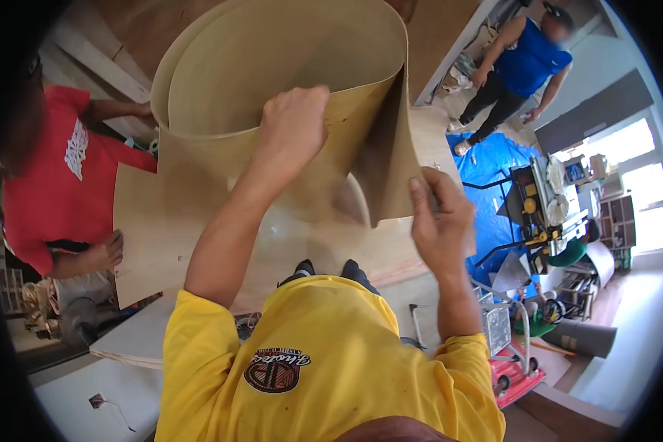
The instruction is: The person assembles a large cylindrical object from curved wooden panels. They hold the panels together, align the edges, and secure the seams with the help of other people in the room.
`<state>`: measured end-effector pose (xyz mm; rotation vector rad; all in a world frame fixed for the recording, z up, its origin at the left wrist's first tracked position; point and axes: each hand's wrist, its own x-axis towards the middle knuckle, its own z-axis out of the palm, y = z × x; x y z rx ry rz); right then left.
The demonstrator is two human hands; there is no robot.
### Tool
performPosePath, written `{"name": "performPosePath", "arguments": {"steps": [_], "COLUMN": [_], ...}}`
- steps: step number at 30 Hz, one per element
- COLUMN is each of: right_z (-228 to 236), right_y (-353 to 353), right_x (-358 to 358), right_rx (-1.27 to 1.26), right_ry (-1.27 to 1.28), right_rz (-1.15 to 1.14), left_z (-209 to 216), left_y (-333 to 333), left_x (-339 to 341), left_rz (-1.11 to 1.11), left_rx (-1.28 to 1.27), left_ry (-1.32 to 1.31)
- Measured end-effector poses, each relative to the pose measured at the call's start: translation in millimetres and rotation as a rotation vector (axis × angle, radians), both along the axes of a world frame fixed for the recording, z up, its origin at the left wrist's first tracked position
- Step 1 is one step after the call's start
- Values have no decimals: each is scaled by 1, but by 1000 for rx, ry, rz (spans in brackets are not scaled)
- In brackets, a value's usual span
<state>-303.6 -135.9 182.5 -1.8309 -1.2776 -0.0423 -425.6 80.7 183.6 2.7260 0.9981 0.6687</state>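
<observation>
A large thin tan sheet (280,66), perhaps laminate or veneer, curls into a loose roll in front of me. My left hand (296,127) is closed in a fist over the upper edge of its near side. My right hand (442,221) pinches the sheet's free edge at the right, thumb towards me. Between my hands the sheet folds into a dark hollow. Beneath it lies a flat, light brown board (177,228), partly hidden by the roll. The fingertips of my left hand are hidden from view.
A co-worker in a red shirt (88,177) stands at the left, a hand at the board's edge. Beyond, a person in blue (527,59) stands near a blue tarp (486,199). At right are a table saw on a stand (530,206) and a red wheeled tool (516,376).
</observation>
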Motion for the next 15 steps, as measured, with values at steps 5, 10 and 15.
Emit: {"name": "performPosePath", "arguments": {"steps": [5, 10, 15], "right_z": [0, -8, -16], "right_y": [55, 52, 89], "right_x": [-68, -113, -165], "right_rx": [-82, -13, -90], "right_ry": [249, 265, 269], "right_rz": [119, 281, 501], "left_z": [7, 9, 28], "left_y": [6, 40, 69], "left_x": [-13, -37, -46], "left_rz": [-275, -319, -465], "left_rx": [-105, -193, -677], "left_ry": [19, -14, -161]}}
